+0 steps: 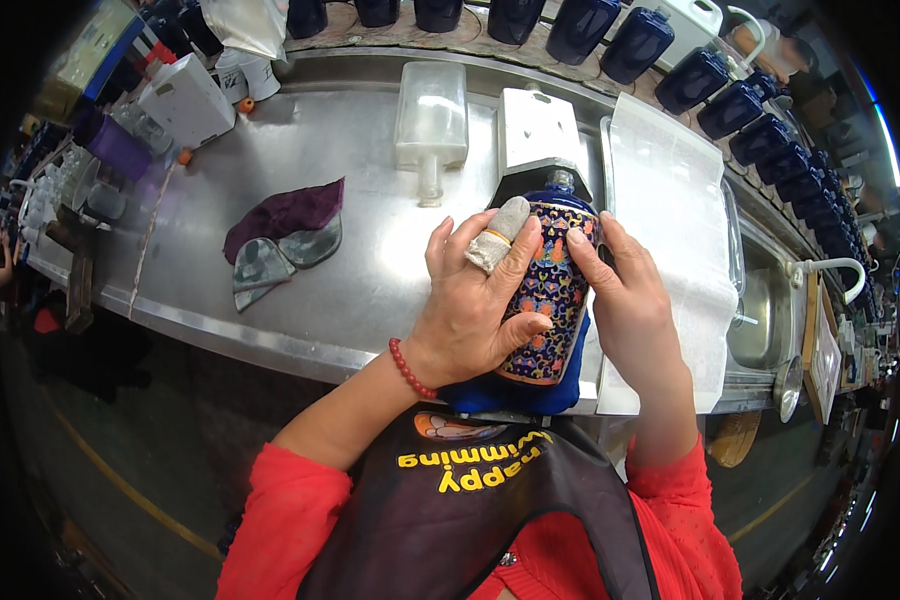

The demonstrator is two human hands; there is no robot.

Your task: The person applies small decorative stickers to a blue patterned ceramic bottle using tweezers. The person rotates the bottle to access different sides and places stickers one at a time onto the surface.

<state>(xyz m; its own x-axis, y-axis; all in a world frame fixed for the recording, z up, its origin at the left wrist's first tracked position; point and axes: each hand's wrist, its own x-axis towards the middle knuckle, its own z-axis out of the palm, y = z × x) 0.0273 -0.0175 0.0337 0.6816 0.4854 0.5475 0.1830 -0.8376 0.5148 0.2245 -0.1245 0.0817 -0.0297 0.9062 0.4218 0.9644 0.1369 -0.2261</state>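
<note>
A dark blue bottle with a colourful floral pattern lies at the table's front edge, its clear neck away from me. A blue cloth shows beneath its near end. My left hand is closed on the bottle's left side, thumb and fingers pressing its patterned face. A grey cloth cover wraps one of that hand's fingers, and a red bead bracelet circles the wrist. My right hand grips the right side, fingertips near the bottle's shoulder. Beyond the neck stands a white block-shaped holder.
A clear empty bottle lies behind my left hand. Left of it are a purple cloth and dark grey pads. White sheets cover the right side, beside a sink. Several blue bottles line the back ledge.
</note>
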